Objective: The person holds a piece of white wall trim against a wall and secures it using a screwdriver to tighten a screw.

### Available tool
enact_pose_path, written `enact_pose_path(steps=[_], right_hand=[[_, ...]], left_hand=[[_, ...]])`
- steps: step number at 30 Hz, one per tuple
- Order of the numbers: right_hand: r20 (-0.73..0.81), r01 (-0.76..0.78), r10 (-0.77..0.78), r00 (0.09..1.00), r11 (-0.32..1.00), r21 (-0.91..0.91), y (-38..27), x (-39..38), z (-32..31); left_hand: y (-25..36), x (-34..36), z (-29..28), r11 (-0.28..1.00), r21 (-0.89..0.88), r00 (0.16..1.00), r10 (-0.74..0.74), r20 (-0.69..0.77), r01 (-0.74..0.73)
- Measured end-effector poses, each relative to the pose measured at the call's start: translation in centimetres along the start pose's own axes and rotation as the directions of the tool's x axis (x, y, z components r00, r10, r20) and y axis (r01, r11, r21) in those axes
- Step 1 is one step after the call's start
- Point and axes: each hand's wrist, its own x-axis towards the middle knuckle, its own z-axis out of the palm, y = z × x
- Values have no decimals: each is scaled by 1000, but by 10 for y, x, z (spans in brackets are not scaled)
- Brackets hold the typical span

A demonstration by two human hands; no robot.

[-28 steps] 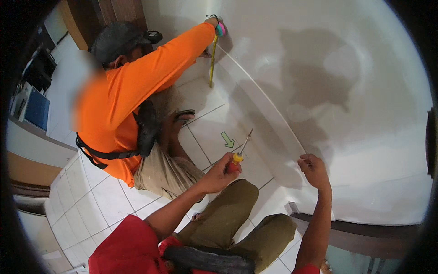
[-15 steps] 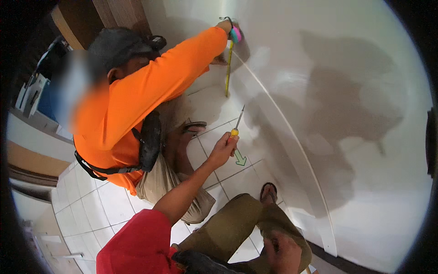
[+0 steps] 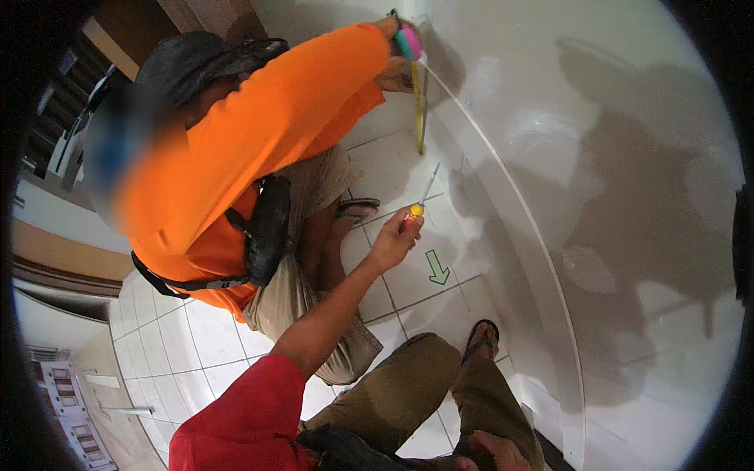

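Observation:
My left hand [image 3: 399, 238] is wrapped round the handle of a screwdriver [image 3: 417, 210] with a yellow and red grip. Its thin metal shaft points up and away, over the white floor tiles near the wall. Low in the picture, my right hand [image 3: 503, 451] is by my knee; its fingers are dim and partly cut off. Ahead on the left, a crouching person in an orange shirt [image 3: 259, 133] holds a pink and teal tape measure [image 3: 408, 41] at the wall. Its yellow blade [image 3: 418, 110] extends down toward the floor.
A pale wall [image 3: 550, 157] with shadows on it fills the right side. Along it runs a thin white strip [image 3: 528, 212], bent by the lens. A green arrow mark [image 3: 437, 268] shows over the floor tiles [image 3: 212, 334]. My sandalled foot [image 3: 481, 341] is close to the wall.
The view has shifted slightly. My left hand with the screwdriver sits a little higher and further right. My right hand has dropped lower. The person's tape measure appears nearer the top edge.

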Motion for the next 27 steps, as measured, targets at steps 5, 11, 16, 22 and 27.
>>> enact_pose_path(steps=[5,11,16,22,27], right_hand=[[72,-117,98,993,936,331,42,16,-21],[240,128,-69,968,963,-238,83,174,-21],[86,222,-212,974,796,-563,171,247,13],[69,122,-104,992,923,-366,155,261,14],[-123,160,-271,955,817,-555,188,265,33]], left_hand=[[3,12,-13,999,-34,994,-13,-108,9],[-5,-4,5,998,-66,996,-19,-82,13],[-22,-23,20,987,-161,998,-25,-53,16],[-40,-36,3,978,-202,986,-89,-141,59],[-53,-32,-10,939,-341,984,-101,-146,46]])
